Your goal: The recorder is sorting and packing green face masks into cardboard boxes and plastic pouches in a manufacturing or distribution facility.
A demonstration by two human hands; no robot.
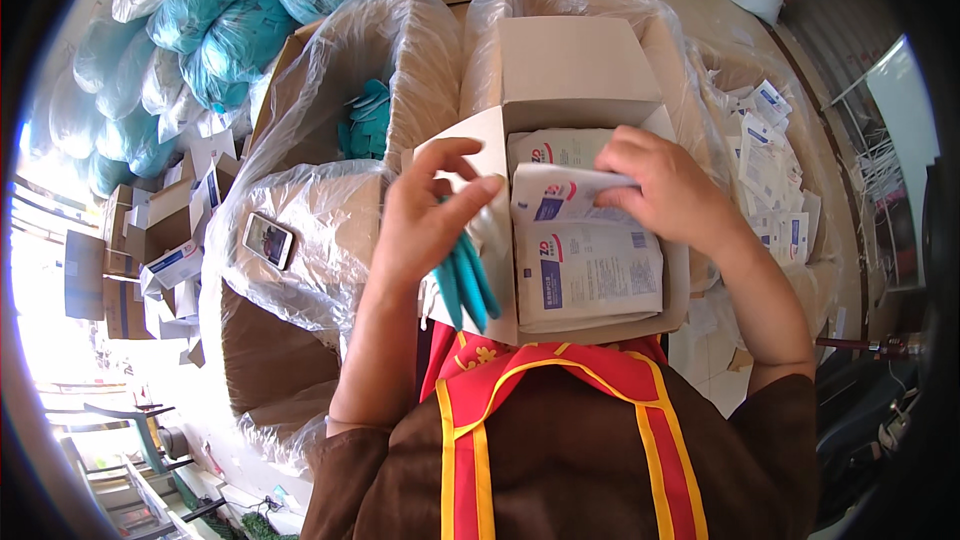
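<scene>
My left hand (415,210) is closed around a few folded teal face masks (462,285), which hang below the palm. Its thumb and index finger are curled with a gap between them. A white printed packet (560,202) is pinched between the thumb and fingers of my right hand (665,185), lifted at its upper edge. Under it, more flat white packets (590,285) lie stacked in an open cardboard box (580,60). That box stands in front of my body with its flaps folded outward; my left hand is over its left flap.
Teal masks (368,120) lie in a plastic-lined carton (425,60) at the left. A phone (268,240) rests on plastic film beside it. Loose packets (770,160) fill a lined carton at the right. Clear bags of teal pieces (240,35) and small boxes (175,230) pile up far left.
</scene>
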